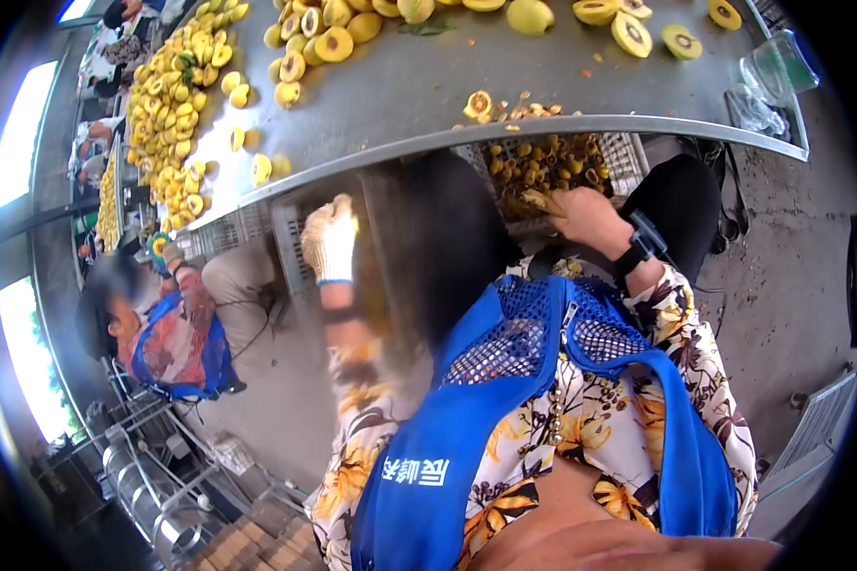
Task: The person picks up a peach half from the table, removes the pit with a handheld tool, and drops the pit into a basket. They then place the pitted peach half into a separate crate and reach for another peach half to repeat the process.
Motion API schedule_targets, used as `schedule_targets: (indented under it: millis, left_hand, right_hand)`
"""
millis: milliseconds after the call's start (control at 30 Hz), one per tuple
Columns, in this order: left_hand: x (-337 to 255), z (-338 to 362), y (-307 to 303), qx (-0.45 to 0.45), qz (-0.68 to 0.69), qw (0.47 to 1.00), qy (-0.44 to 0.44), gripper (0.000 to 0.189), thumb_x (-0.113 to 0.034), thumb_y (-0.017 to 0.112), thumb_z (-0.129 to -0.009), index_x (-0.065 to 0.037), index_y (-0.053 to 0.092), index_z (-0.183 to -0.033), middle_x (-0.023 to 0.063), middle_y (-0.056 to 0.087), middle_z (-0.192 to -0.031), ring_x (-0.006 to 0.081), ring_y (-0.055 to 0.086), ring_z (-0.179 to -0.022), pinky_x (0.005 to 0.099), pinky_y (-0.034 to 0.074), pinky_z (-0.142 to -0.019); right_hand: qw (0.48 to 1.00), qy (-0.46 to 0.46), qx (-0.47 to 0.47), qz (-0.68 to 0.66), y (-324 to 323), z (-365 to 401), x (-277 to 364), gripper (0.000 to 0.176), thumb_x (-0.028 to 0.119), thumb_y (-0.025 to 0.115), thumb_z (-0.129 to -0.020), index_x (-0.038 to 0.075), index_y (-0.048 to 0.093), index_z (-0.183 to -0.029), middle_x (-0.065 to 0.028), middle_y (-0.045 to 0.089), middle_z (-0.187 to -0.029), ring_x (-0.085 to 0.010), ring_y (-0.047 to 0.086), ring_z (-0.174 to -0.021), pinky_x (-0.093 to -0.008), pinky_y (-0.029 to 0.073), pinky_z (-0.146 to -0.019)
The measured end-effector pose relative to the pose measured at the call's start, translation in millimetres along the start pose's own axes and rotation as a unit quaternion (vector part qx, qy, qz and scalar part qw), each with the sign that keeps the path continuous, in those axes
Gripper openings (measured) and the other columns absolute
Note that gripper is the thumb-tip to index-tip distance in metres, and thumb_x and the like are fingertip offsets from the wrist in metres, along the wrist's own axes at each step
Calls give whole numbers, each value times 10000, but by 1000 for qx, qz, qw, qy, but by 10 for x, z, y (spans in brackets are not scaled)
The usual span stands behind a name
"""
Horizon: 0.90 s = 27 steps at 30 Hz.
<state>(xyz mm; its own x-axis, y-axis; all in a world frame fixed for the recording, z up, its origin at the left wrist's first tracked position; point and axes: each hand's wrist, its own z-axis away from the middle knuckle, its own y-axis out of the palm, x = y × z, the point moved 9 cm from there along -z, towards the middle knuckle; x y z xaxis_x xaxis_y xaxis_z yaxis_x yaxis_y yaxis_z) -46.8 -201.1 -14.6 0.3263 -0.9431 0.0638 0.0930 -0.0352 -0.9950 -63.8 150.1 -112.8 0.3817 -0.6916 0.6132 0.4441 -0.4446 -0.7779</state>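
Note:
My left hand, in a white knitted glove, is closed over a pale crate left of my knees. Motion blur and the glove hide what its fingers hold, if anything. My right hand is bare, with a dark watch at the wrist. It hangs over the near edge of a crate of brownish-yellow fruit scraps below the table edge. Its fingers are bent together around a small yellowish-brown piece, whose kind I cannot make out.
On the metal table lie halved yellow peaches, scraps near the edge and a clear plastic container at right. A large peach pile spreads leftward. A co-worker in a blue vest sits at left.

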Motion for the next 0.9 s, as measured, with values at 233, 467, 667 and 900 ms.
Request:
schedule_targets:
  millis: [233,467,667,900]
  left_hand:
    - [-1968,-852,-954,-293,184,856,383,157,-216,570,-822,-116,656,-906,104,649,-920,297,620,-844,390,502,-736]
    - [-3825,-1666,-180,-33,91,960,263,454,-406,598,-788,-164,545,-1168,136,569,-1147,318,520,-1127,425,466,-874]
    - [-3640,-1186,-280,239,403,845,258,370,-309,509,-878,-22,576,-1103,89,611,-1059,203,596,-892,310,488,-749]
    - [-2497,-204,-428,273,877,384,93,516,-324,534,-916,-65,341,-1318,145,481,-1192,313,545,-1034,515,522,-807]
  right_hand:
    - [983,1,-37,-179,-82,0,156,280,238,662,-740,-10,530,-749,-218,570,-681,-392,576,-665,-418,463,-588]
    - [982,37,-49,-179,-347,399,296,290,235,685,-750,-11,545,-812,-215,575,-670,-368,582,-606,-399,452,-542]
    - [926,152,-200,-281,-804,610,-74,278,171,655,-783,-5,555,-974,-193,595,-698,-248,616,-597,-339,485,-575]
    - [952,90,-239,-170,-1154,144,478,253,211,624,-809,-1,503,-875,-236,568,-659,-404,579,-630,-429,456,-563]
